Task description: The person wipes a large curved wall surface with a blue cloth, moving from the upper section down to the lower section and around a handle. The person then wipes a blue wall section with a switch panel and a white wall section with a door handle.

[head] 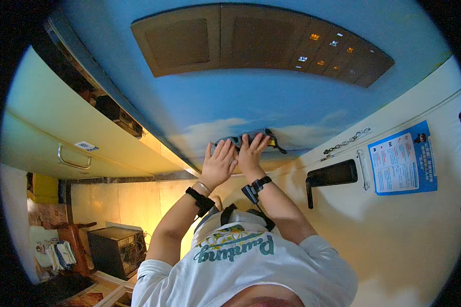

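A bunched grey-blue cloth (235, 141) with dark trim lies against a wall with a blue sky-and-cloud picture (253, 99). My left hand (217, 162) presses on the cloth's left part, its fingers straight and pointing up the wall. Close beside it, my right hand (251, 154) rests on the right part with fingers spread. A yellow patch (271, 142) and a black strap (280, 148) show past the right fingers. Both palms face the wall, so the cloth under them is hidden. Each wrist wears a black band.
Above the hands is a brown wall panel (253, 42) with small lit marks. A pale door with a black handle (332, 174), chain (344, 142) and blue-bordered notice (403, 157) is to the right. On the left are a cabinet door with a metal handle (73, 159) and a black wire-fronted box (117, 251).
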### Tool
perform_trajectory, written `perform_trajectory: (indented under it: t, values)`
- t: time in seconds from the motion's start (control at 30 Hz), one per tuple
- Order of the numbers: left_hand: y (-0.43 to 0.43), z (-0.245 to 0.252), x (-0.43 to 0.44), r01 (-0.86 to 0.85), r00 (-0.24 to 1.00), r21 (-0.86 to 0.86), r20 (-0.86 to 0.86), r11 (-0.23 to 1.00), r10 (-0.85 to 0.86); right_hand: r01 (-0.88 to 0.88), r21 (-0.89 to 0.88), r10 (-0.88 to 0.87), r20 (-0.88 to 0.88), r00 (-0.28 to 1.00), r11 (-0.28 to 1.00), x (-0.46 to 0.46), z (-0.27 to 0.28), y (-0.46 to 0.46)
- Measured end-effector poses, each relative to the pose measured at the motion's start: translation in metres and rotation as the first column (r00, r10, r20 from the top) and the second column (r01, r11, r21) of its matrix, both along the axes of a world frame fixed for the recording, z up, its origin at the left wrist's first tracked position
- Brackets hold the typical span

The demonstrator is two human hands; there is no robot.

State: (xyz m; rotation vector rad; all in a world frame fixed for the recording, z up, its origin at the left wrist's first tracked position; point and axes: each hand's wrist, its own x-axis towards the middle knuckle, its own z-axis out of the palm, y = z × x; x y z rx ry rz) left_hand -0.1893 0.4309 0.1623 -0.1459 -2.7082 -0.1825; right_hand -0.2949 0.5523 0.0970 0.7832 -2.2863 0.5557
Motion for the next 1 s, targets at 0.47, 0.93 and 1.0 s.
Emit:
perform_trajectory:
  t: [0.47,0.93,1.0]
  values:
    - [-0.044,0.055,-0.011,-0.239,0.898,-0.071,-0.396,0.969,0.192,-0.070,-0.227,0.029,-0.177,0.984,0.971,-0.001,0.109,-0.049]
    - [-0.078,-0.058,0.034,0.097,0.988,-0.152,0.135,0.984,-0.077,-0.022,0.009,0.020,0.198,0.980,1.000,0.053,-0.031,-0.032]
    - [-0.061,-0.035,0.017,0.123,0.992,-0.127,0.033,0.984,-0.120,-0.002,-0.044,0.007,0.111,0.994,0.999,0.037,-0.004,-0.019]
